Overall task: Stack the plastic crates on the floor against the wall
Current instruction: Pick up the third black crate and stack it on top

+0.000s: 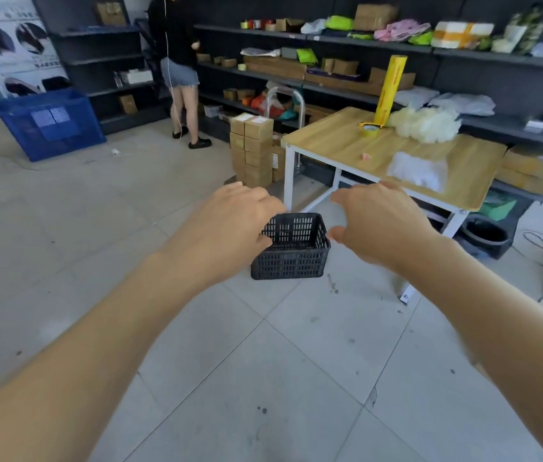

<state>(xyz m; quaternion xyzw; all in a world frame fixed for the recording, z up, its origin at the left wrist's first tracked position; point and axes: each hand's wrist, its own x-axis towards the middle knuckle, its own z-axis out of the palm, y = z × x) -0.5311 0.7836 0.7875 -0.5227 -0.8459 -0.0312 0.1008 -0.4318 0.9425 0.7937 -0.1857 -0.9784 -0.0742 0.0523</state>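
Note:
A small black plastic crate with slotted walls stands upright on the grey tiled floor, beside the front left leg of a table. Both my arms reach out toward it. My left hand hovers over the crate's left rim, fingers curled but apart, holding nothing. My right hand is spread open to the right of the crate, apart from it. A large blue plastic crate leans tilted on the floor at the far left, against dark shelving.
A wooden-topped table with white legs stands right of the black crate. A stack of cardboard boxes sits behind it. A person stands at the dark shelves. A black bin sits under the table's right end.

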